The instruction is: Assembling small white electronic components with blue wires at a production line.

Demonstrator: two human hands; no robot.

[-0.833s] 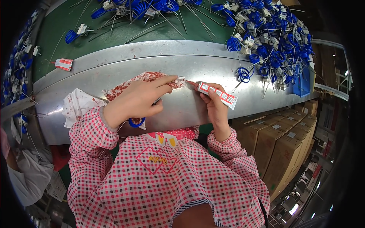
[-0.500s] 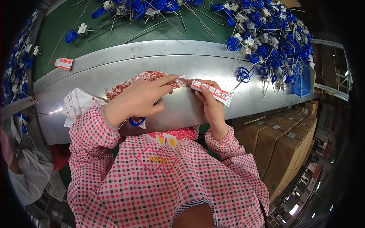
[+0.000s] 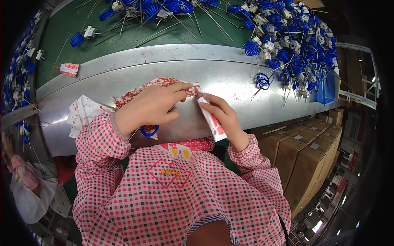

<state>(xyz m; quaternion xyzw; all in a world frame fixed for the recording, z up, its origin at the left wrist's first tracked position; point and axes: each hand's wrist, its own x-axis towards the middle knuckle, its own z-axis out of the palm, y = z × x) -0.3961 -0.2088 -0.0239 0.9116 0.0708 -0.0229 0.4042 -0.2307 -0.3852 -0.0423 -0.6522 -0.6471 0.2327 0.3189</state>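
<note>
My right hand (image 3: 223, 117) grips a red-and-white squeeze tube (image 3: 211, 119), its red nozzle (image 3: 198, 89) pointing away from me. That nozzle is at or very near a small white piece (image 3: 195, 84) at the fingertips of my left hand (image 3: 154, 106). The left fingers are bent and closed round the part, most of which they hide. Below the left palm a blue coil (image 3: 150, 131) shows; whether it joins the white piece is hidden. Under that hand lies a red-stained cloth or paper (image 3: 164, 82) on the metal worktop (image 3: 246, 86).
Heaps of blue coils with white blocks and thin rods (image 3: 287, 45) cover the far right and back. A second tube (image 3: 69, 69) lies left, near a crumpled white cloth (image 3: 84, 112). Cardboard boxes (image 3: 295, 151) and a blue bin (image 3: 326, 88) stand right. A co-worker's sleeve (image 3: 26, 172) shows left.
My right hand has turned the tube so its rear end swings down toward me, nozzle still at the white piece. My left hand has barely moved. The co-worker's arm has come further into view.
</note>
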